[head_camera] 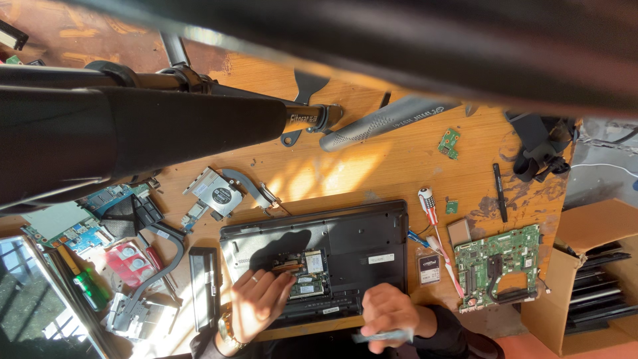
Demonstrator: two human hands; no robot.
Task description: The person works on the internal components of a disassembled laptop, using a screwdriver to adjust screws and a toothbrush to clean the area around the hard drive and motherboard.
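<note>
A black laptop lies bottom-up on the wooden table, with a hatch open over its green memory modules. My left hand, wearing a ring and a wristwatch, rests its fingertips at the edge of that open bay, touching the modules. My right hand is at the laptop's near edge, closed around a thin pale grey piece that is too blurred to identify.
A fan with a heat pipe and a black battery bar lie left of the laptop. On the right are a red-white screwdriver, a green motherboard, a black pen and a cardboard box. A black tripod leg crosses the top.
</note>
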